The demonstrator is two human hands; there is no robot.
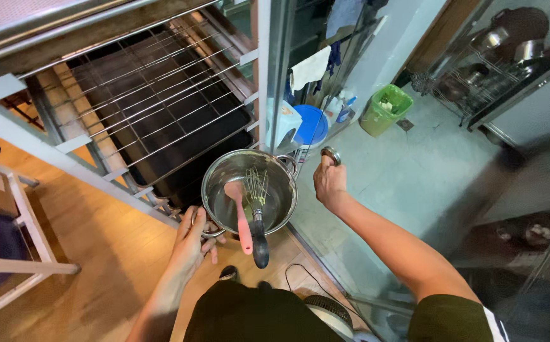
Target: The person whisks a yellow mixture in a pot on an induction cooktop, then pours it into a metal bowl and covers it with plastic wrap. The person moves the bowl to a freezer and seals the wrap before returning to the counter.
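My left hand (194,244) grips the near handle of a steel pot (280,190), holding it in the air in front of me. Inside the pot lie a pink spatula (242,218) and a wire whisk (258,209) with a black handle, both sticking out over the near rim. My right hand (329,182) is closed on a round metal door knob (331,154) on the glass door beside the pot.
A metal rack (154,95) with wire shelves stands at the left over a wooden floor. Past the glass are a green bin (385,109), a blue bucket (312,125) and a wire shelf of pots (490,69) on a grey floor. A white-framed chair (21,253) stands at far left.
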